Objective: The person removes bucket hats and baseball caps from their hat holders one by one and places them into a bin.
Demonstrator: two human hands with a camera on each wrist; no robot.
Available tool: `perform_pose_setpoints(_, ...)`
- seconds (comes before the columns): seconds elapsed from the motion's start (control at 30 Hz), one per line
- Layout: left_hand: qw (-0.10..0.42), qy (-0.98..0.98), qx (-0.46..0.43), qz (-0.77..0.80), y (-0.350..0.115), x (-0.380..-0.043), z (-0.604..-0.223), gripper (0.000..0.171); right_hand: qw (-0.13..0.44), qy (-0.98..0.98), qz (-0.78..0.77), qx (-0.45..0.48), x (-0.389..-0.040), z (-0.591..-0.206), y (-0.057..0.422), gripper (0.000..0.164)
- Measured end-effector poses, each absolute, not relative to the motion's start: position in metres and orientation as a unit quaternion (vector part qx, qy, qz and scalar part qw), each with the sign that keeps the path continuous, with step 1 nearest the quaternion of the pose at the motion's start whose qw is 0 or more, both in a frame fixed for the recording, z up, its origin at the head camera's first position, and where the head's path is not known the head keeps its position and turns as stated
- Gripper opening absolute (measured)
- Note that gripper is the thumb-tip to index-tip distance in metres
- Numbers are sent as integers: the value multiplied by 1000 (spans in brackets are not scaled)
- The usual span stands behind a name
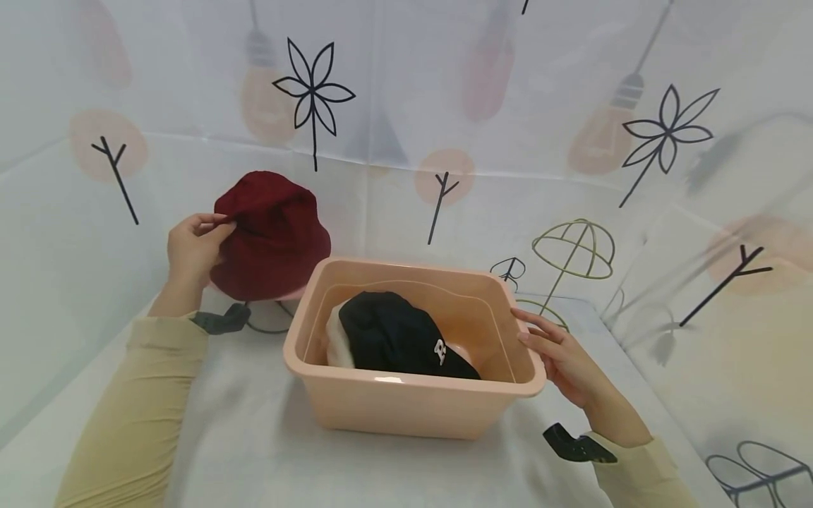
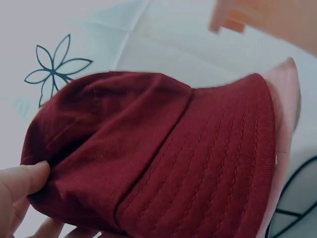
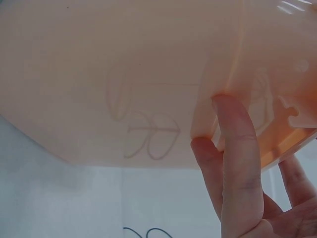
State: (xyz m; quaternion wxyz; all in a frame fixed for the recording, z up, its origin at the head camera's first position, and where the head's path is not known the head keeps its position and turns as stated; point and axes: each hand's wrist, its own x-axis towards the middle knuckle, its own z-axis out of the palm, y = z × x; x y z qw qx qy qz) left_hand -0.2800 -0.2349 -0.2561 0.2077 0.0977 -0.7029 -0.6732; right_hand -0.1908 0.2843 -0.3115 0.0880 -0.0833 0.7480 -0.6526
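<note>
My left hand (image 1: 193, 247) pinches the crown of a burgundy bucket hat (image 1: 273, 243), raised to the left of a peach plastic tub (image 1: 406, 406). In the left wrist view, the thumb presses the hat's crown, and a pink layer (image 2: 285, 104) shows behind the stitched brim. My right hand (image 1: 565, 356) holds the tub's right rim, its fingers on both sides of the edge in the right wrist view. Inside the tub lies a black cap (image 1: 394, 335) with a white letter. A cream-white fluffy item (image 1: 339, 339), its kind unclear, sits partly hidden beside the cap.
The tub stands on a white covered table (image 1: 254, 437). White cloth walls (image 1: 394, 212) with printed flowers and lamps rise behind and on both sides. A black strap (image 1: 222, 321) is on the left wrist, and another black strap (image 1: 578, 448) on the right.
</note>
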Motion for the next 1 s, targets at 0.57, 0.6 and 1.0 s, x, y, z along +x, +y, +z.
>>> perform_pose_setpoints(0.57, 176, -587, 102, -784, -223, -281, -217, 14, 87, 748, -654, -77, -192, -311, 282, 47)
perform_pose_setpoints(0.6, 174, -582, 102, -788, -223, -282, -215, 15, 88, 748, -653, -77, -192, -311, 282, 47)
perform_pose_setpoints(1.0, 172, -496, 78, -847, -208, -290, -195, 17, 87, 746, -655, -80, -192, -311, 283, 47)
